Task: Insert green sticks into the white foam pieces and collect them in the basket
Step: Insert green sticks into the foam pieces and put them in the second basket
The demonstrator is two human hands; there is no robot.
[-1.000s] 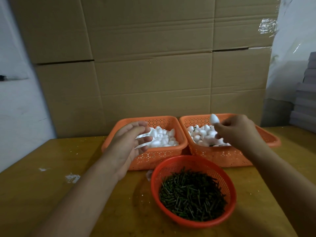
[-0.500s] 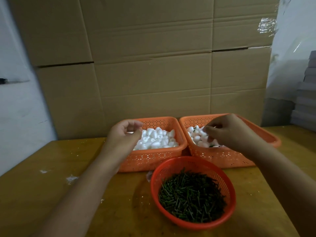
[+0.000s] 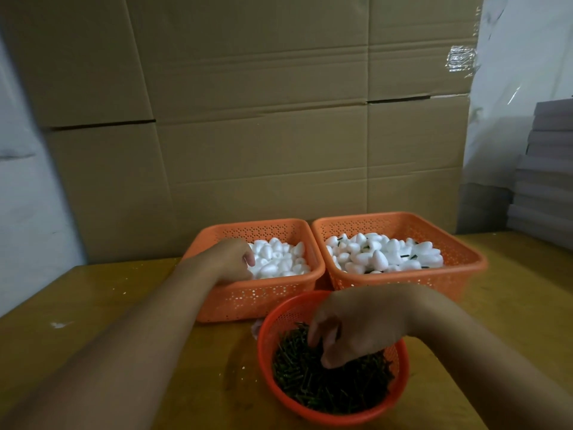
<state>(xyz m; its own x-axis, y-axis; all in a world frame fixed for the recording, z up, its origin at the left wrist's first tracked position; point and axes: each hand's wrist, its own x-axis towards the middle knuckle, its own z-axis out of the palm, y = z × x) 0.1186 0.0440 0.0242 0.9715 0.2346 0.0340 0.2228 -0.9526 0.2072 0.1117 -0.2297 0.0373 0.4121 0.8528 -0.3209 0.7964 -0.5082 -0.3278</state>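
My left hand (image 3: 231, 259) is down in the left orange basket (image 3: 257, 301), fingers curled round a white foam piece (image 3: 279, 259) from the pile; the fingertips are hidden. My right hand (image 3: 350, 324) reaches into the round red basket (image 3: 269, 330) at the front, and its thumb and fingers pinch into the heap of green sticks (image 3: 328, 386). The right orange basket (image 3: 403, 280) holds foam pieces with green sticks in them (image 3: 381, 254), and no hand is over it.
All three baskets stand on a yellow-brown wooden table (image 3: 108, 305). Right behind them rises a wall of cardboard boxes (image 3: 263, 119). Grey boards are stacked at the far right (image 3: 545, 169). White crumbs (image 3: 59, 324) lie on the table at the left.
My right hand left the right basket, where it had held a foam piece, and came down into the stick basket. My left hand dropped from above the left basket into its foam pieces.
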